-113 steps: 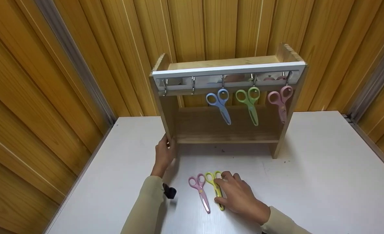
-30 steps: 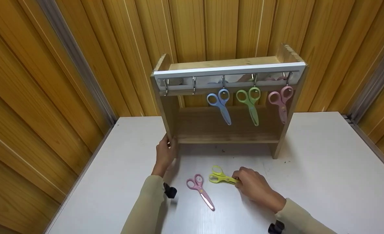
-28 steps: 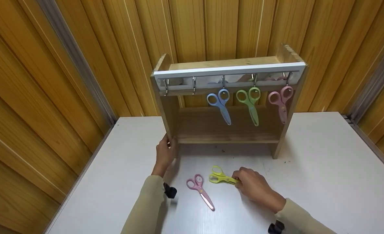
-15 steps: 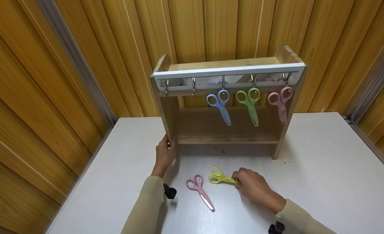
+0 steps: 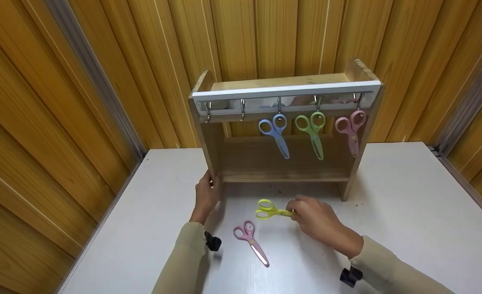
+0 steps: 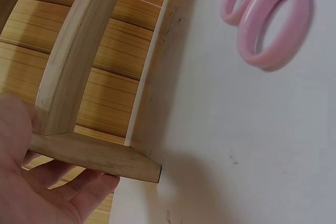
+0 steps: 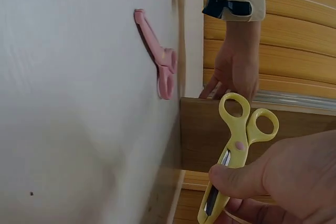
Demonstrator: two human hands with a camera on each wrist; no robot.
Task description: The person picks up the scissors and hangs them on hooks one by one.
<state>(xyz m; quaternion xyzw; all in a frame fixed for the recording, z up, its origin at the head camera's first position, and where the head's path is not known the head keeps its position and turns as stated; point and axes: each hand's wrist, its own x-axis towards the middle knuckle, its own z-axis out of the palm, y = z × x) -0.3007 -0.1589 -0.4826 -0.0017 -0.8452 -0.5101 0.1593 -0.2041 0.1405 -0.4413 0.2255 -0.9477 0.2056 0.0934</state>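
Observation:
My right hand (image 5: 316, 218) pinches a pair of yellow scissors (image 5: 270, 210) by the blade end, with the handle loops pointing left. In the right wrist view the thumb lies across the blades of the yellow scissors (image 7: 236, 145), which are off the table. My left hand (image 5: 206, 195) grips the lower left side panel of a wooden rack (image 5: 286, 179); the left wrist view shows fingers curled round its leg (image 6: 100, 156). Pink scissors (image 5: 252, 241) lie on the table between the hands. Blue scissors (image 5: 276, 132), green scissors (image 5: 312, 132) and another pink pair (image 5: 351, 128) hang from the rack's hooks.
A white rail (image 5: 261, 96) with metal hooks runs along the rack's top front. Its two leftmost hooks (image 5: 242, 110) hold nothing. The rack stands on a white table (image 5: 404, 228), with wood-patterned panels (image 5: 277, 36) behind and at both sides.
My right hand first turned the yellow scissors on the table beside the pink pair, then raised them toward the rack. My left hand has stayed on the rack's side.

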